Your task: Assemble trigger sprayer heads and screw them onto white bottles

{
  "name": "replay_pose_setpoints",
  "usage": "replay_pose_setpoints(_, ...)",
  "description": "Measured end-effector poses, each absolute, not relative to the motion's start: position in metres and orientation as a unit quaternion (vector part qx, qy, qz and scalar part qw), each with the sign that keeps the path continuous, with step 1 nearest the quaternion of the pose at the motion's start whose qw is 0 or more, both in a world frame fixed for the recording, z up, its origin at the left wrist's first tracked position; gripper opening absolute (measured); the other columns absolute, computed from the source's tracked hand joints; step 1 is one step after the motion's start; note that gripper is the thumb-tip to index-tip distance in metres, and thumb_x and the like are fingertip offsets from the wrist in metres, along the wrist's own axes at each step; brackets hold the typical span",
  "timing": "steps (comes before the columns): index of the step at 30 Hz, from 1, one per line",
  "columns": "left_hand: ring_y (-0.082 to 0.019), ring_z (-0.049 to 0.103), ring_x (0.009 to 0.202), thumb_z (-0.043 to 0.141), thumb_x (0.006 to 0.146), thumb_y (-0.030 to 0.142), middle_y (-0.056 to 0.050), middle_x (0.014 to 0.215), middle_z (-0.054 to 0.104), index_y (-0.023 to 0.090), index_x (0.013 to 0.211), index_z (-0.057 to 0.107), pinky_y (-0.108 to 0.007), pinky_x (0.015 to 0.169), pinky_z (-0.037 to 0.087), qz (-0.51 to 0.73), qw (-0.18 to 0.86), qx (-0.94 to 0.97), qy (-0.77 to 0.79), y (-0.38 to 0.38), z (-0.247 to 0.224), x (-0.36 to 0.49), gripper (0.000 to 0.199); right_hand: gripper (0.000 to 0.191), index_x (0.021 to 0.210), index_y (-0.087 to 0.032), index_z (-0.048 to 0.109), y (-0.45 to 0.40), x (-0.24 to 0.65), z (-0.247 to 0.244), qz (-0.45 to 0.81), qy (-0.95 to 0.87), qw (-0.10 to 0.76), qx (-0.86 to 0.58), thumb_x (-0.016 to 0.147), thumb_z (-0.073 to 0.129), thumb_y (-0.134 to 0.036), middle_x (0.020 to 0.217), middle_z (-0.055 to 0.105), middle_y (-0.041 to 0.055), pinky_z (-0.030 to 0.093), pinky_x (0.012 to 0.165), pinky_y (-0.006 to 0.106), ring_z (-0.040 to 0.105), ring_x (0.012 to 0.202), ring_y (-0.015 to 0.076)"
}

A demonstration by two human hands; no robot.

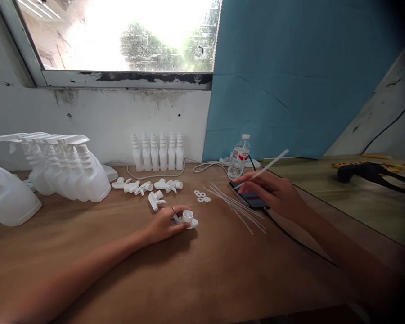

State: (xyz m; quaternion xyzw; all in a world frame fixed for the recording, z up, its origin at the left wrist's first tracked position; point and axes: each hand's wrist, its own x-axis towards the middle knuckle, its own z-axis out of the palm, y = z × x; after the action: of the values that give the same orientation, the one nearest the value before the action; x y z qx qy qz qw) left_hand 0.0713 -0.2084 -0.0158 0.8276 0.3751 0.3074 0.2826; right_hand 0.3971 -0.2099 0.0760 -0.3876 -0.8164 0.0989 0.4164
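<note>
My left hand (170,224) grips a white spray head (188,217) low over the wooden table, its round collar facing up. Between the thumb and fingers of my right hand (263,186) is a thin white tube (273,162), slanting up to the right, above a dark phone (254,199). Several loose tubes (236,204) lie fanned out between my hands. Several small white washers (201,196) sit just left of the tubes. Behind my left hand are several more spray heads (157,199) on the table.
Several white bottles with spray heads (74,175) stand at the left. Several slim white bottles (158,153) line the wall under the window. A clear water bottle (238,159) and white cables stand and lie at the back. A black cable runs from the phone toward the right front.
</note>
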Motion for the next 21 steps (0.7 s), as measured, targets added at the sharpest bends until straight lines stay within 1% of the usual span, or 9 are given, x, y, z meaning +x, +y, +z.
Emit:
replay_pose_setpoints(2,-0.018,0.063,0.09,0.064,0.083,0.037,-0.007,0.115,0.068,0.016,0.119,0.061,-0.024,0.076,0.047,0.314,0.283,0.827,0.372,-0.209,-0.015,0.072,0.043,0.015,0.102,-0.025,0.061,-0.216,0.363,0.087,0.201,-0.793,0.464,-0.341,0.096,0.051,-0.035,0.106,0.071,0.0051,0.056,0.07,0.033,0.07,0.077,0.0172)
replay_pose_setpoints(5,-0.018,0.063,0.089,0.064,0.083,0.038,-0.007,0.112,0.068,0.014,0.118,0.062,-0.025,0.077,0.048,0.319,0.281,0.829,0.364,-0.21,-0.015,0.072,0.042,0.014,0.097,-0.022,0.056,-0.219,0.32,0.093,0.32,-0.768,0.482,-0.275,0.097,0.051,-0.035,0.095,0.072,0.0056,0.057,0.068,0.033,0.07,0.073,0.0167)
replay_pose_setpoints(8,-0.018,0.063,0.09,0.065,0.083,0.039,-0.007,0.11,0.068,0.015,0.118,0.061,-0.024,0.077,0.048,0.32,0.283,0.829,0.361,-0.209,-0.016,0.071,0.042,0.018,0.096,-0.02,0.052,-0.216,0.295,0.087,0.389,-0.754,0.472,-0.238,0.097,0.051,-0.037,0.089,0.072,0.0055,0.057,0.068,0.033,0.07,0.068,0.0157)
replay_pose_setpoints(13,-0.018,0.063,0.092,0.064,0.084,0.04,-0.006,0.111,0.068,0.016,0.119,0.059,-0.025,0.08,0.048,0.317,0.301,0.828,0.351,-0.209,-0.018,0.07,0.043,0.022,0.094,-0.018,0.048,-0.212,0.283,0.075,0.423,-0.753,0.445,-0.237,0.096,0.05,-0.04,0.09,0.07,0.0061,0.055,0.066,0.03,0.069,0.066,0.0143)
replay_pose_setpoints(21,-0.017,0.063,0.09,0.065,0.083,0.039,-0.006,0.109,0.069,0.015,0.119,0.059,-0.024,0.078,0.048,0.32,0.295,0.829,0.351,-0.208,-0.019,0.072,0.043,0.019,0.096,-0.018,0.049,-0.21,0.282,0.064,0.43,-0.754,0.438,-0.232,0.097,0.05,-0.037,0.086,0.068,0.0049,0.054,0.064,0.029,0.068,0.066,0.0138)
